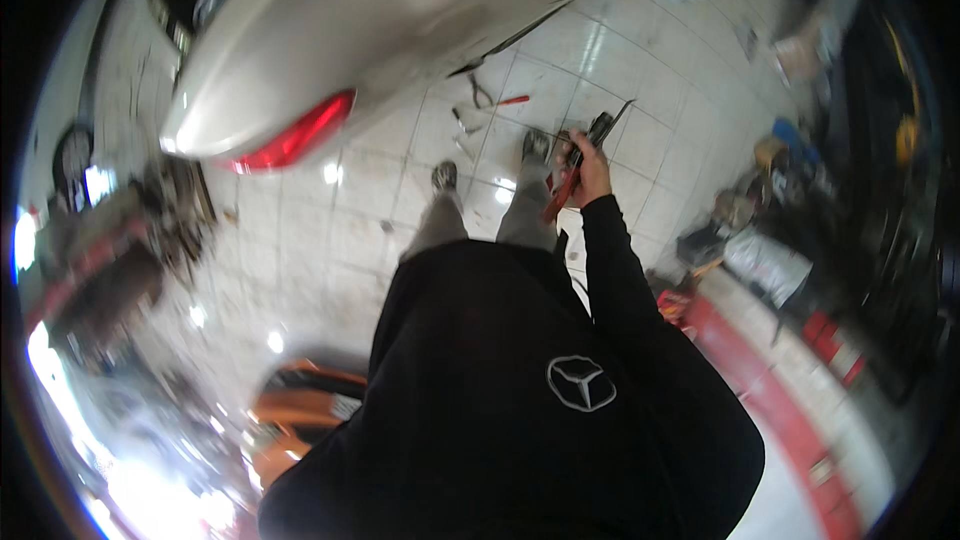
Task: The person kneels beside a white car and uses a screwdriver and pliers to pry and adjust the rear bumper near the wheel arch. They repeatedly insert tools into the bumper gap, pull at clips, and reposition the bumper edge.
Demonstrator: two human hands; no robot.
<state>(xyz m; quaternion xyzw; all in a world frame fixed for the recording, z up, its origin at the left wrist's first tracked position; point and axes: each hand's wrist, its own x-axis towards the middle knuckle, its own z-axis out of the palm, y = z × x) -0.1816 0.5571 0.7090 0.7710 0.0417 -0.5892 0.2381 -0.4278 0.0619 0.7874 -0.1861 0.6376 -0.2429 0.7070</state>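
- Your right hand (592, 168) is out in front of you at the end of a black sleeve, raised over the white tiled floor (330, 230) just right of your right shoe (535, 145).
- Its fingers are curled shut around a bundle of tools: a red-handled tool (561, 195) and at least one dark tool (598, 127) above the fist (the blur makes it hard to say what kind each one is).
- The red-handled tool has its long axis on a diagonal: the red end hangs down and to the left below the hand, toward your right leg, while the upper end runs up and right into the grip.
- The dark tool points the other way, up and to the right out of the top of the fist, and a thin dark rod (618, 116) continues on that same slant.
- Your left hand does not show; your black top hides that side.
- On the floor ahead of your shoes lie loose tools: a screwdriver with a red handle (512, 100) lying nearly level, and some grey metal pieces (465, 120) just left of it.
- A pale car body (380, 20) with a red tail light (300, 135) hangs over the upper left of the view.
- Your left shoe (444, 176) stands beside the right one, both toes pointing toward the car.
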